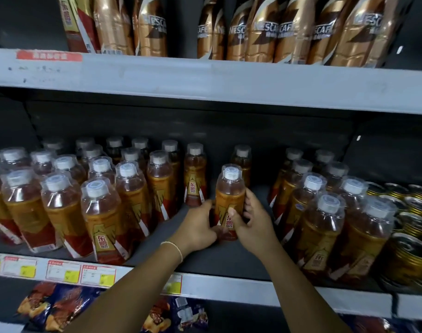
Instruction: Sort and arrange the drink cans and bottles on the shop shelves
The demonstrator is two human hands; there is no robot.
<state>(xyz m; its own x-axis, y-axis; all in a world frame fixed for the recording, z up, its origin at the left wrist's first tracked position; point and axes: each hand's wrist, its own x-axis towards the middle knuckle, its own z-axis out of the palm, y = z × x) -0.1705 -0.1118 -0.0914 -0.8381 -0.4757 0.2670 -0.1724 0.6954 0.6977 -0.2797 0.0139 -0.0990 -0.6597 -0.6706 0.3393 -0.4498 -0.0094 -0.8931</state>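
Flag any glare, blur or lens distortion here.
Head view: the wide lens bows the upper shelf edge; glare streaks the coffee bottles; the price tags are too blurred to read; the held bottle, gripped by left hand and right hand, is fairly sharp.

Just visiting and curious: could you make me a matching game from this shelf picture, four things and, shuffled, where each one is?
1. Nescafe bottles
2. gold cans
3. snack bags
4. amber bottle in the gap

A. below the middle shelf
B. held between left hand and right hand
C. top shelf
D. right end of middle shelf

Pairs: 1-C, 2-D, 3-A, 4-B
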